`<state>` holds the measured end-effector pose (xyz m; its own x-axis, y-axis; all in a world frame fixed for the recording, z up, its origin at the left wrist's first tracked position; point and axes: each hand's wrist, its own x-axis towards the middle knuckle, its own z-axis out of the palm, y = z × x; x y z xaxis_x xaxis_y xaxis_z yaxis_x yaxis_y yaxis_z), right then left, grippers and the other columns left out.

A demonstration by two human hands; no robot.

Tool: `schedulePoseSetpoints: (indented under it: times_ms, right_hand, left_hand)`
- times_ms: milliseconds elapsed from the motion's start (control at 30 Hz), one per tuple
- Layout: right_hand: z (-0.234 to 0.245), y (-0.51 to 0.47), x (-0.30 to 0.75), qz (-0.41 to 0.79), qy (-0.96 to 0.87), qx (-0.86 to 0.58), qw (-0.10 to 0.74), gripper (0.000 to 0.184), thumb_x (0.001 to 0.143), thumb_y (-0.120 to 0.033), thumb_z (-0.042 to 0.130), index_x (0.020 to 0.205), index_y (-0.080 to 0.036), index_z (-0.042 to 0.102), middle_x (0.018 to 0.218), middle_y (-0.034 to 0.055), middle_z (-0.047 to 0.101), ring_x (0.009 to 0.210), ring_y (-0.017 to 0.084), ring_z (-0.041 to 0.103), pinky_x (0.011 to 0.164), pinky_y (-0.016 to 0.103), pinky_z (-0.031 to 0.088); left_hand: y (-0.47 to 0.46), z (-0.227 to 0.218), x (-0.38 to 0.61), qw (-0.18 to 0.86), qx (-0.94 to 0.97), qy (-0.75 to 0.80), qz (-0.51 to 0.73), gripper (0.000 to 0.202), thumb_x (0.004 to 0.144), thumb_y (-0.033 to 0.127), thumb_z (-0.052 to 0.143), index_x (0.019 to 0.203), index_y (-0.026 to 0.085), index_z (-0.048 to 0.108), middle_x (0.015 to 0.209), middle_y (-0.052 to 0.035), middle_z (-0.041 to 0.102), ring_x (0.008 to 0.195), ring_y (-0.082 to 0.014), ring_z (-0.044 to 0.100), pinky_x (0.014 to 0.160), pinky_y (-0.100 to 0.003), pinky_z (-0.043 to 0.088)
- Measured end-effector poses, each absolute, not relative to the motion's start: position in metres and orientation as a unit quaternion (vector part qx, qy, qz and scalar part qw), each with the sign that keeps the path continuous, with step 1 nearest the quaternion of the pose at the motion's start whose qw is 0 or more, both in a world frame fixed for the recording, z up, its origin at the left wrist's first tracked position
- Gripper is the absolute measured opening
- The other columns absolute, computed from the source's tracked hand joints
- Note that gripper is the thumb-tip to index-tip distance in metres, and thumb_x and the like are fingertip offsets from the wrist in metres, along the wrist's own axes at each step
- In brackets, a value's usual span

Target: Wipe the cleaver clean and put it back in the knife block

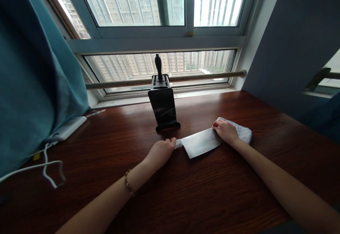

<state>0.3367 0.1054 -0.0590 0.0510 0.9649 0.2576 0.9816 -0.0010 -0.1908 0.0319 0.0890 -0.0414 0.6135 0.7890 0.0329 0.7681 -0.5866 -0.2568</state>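
Observation:
A broad steel cleaver (200,142) lies flat on the dark wooden table (207,191), blade pointing right. My left hand (160,152) is closed around its handle at the left end. My right hand (225,130) presses a pale folded cloth (243,132) against the far right end of the blade, fingers curled over the cloth. A black knife block (163,107) stands just behind the cleaver, with one dark handle (158,66) sticking up from its top.
A white power strip (66,128) with a white cable (47,166) lies at the left, below a teal curtain (34,78). A window with a horizontal rail (207,76) runs along the table's far edge. A grey wall panel (294,43) stands at the right.

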Motion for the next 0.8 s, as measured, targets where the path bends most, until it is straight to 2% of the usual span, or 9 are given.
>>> schedulePoseSetpoints:
  times_ms: [167, 400, 633, 800]
  right_hand:
    - [-0.061, 0.107, 0.338, -0.029, -0.686, -0.705, 0.174, 0.019, 0.083, -0.034, 0.047, 0.082, -0.023, 0.061, 0.089, 0.0014, 0.061, 0.080, 0.015, 0.057, 0.059, 0.026, 0.033]
    - [-0.064, 0.111, 0.346, 0.005, -0.667, -0.712, 0.222, 0.016, 0.081, -0.030, 0.050, 0.080, -0.021, 0.062, 0.086, 0.0041, 0.062, 0.079, 0.016, 0.056, 0.061, 0.026, 0.034]
    - [-0.062, 0.114, 0.349, 0.074, -0.689, -0.673, 0.257, 0.014, 0.078, -0.033, 0.054, 0.080, -0.022, 0.063, 0.079, -0.0002, 0.064, 0.071, 0.012, 0.057, 0.066, 0.023, 0.039]
    - [-0.063, 0.110, 0.339, 0.082, -0.730, -0.631, 0.249, 0.013, 0.077, -0.033, 0.056, 0.076, -0.021, 0.061, 0.079, 0.0001, 0.061, 0.068, 0.012, 0.055, 0.061, 0.023, 0.037]
  left_hand:
    - [0.089, -0.042, 0.031, 0.121, -0.891, -0.437, 0.039, 0.017, 0.082, 0.004, 0.039, 0.091, 0.013, 0.050, 0.071, -0.0081, 0.059, 0.062, -0.0229, 0.063, 0.053, -0.029, 0.047]
    - [0.090, -0.044, 0.032, 0.121, -0.888, -0.441, 0.048, 0.018, 0.083, 0.004, 0.039, 0.093, 0.012, 0.050, 0.072, -0.0086, 0.059, 0.062, -0.0215, 0.063, 0.054, -0.028, 0.047]
    - [0.090, -0.043, 0.031, 0.122, -0.889, -0.439, 0.049, 0.018, 0.082, 0.004, 0.038, 0.092, 0.013, 0.050, 0.071, -0.0079, 0.059, 0.061, -0.0223, 0.063, 0.053, -0.029, 0.047]
    - [0.089, -0.041, 0.032, 0.121, -0.889, -0.438, 0.050, 0.018, 0.082, 0.004, 0.037, 0.091, 0.013, 0.050, 0.071, -0.0082, 0.059, 0.062, -0.0227, 0.063, 0.053, -0.029, 0.047]
